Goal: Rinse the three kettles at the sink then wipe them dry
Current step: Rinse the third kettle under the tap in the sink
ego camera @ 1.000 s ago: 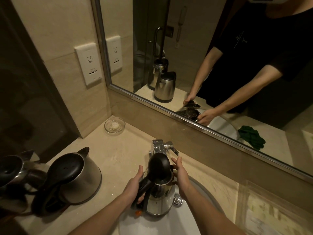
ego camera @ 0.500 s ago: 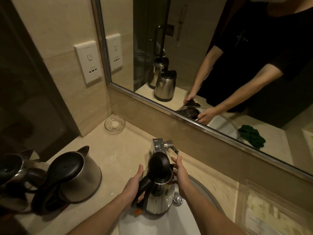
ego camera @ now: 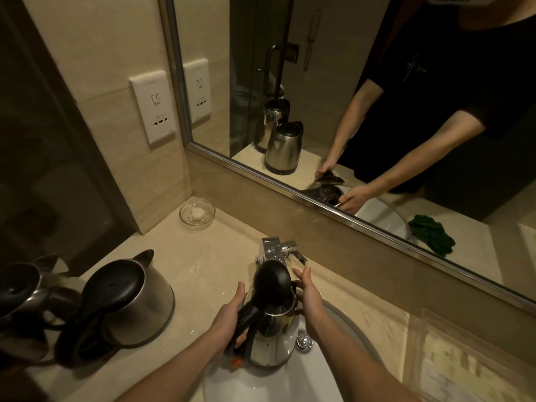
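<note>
A steel kettle (ego camera: 275, 335) with its black lid raised stands upright over the white sink (ego camera: 278, 381), just below the chrome tap (ego camera: 275, 252). My left hand (ego camera: 229, 317) grips its black handle. My right hand (ego camera: 309, 300) presses flat against the kettle's right side near the rim. A second steel kettle (ego camera: 130, 303), lid shut, rests on the counter at the left. A third kettle (ego camera: 20, 288) sits at the far left edge, partly cut off. I see no water stream.
A glass soap dish (ego camera: 197, 213) sits in the back corner of the beige counter (ego camera: 203, 265). A wall socket (ego camera: 152, 107) is above it. The mirror (ego camera: 348, 97) reflects a green cloth (ego camera: 432, 237) lying to the right of the sink.
Both hands and the kettle have stayed in nearly the same place over the sink; the view has shifted slightly.
</note>
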The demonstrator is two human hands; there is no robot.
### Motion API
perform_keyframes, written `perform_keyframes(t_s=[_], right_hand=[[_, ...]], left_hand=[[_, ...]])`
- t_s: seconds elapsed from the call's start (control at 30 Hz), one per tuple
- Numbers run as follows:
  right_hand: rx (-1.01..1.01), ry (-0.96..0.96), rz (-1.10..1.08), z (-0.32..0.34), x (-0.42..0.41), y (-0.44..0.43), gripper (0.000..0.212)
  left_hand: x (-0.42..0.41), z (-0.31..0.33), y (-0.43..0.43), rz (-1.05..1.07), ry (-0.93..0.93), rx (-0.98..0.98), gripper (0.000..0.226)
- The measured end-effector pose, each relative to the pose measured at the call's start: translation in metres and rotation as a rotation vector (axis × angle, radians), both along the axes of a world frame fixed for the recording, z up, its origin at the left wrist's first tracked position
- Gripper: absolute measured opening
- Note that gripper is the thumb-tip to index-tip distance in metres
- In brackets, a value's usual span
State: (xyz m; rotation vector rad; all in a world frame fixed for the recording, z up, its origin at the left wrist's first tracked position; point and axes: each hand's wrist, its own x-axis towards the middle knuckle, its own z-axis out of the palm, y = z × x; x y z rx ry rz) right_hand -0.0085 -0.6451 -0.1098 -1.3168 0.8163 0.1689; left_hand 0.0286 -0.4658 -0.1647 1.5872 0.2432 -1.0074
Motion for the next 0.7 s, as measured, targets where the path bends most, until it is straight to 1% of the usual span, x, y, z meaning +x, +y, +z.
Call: perform_keyframes(t_s=[0.1, 0.23, 0.47, 0.6, 0.7], right_hand=[[-0.001, -0.003, 0.0, -0.0003, 0.0, 0.0002, 0.063], [0.003, -0.006, -0.004, -0.0003, -0.0005, 0.0004, 0.063], [0.005, -0.008, -0.013, -0.0009, -0.0008, 0.0003, 0.063], [0.002, 0.004, -0.015, 0.0021, -0.0008, 0.0006, 0.062], [-0.003, 0.023, -0.034, 0.0016, 0.0002, 0.0003, 0.063]], left_hand=[[-0.0007, 0.0014, 0.0004, -0.012, -0.013, 0.012, 0.093], [0.0002, -0.0005, 0.0004, -0.013, -0.033, 0.002, 0.098], [-0.0016, 0.0023, 0.0011, -0.022, -0.027, -0.012, 0.09], [-0.0007, 0.0, 0.0008, -0.025, -0.039, -0.018, 0.095], [0.0001, 0.0003, 0.0009, -0.025, -0.022, -0.021, 0.095]])
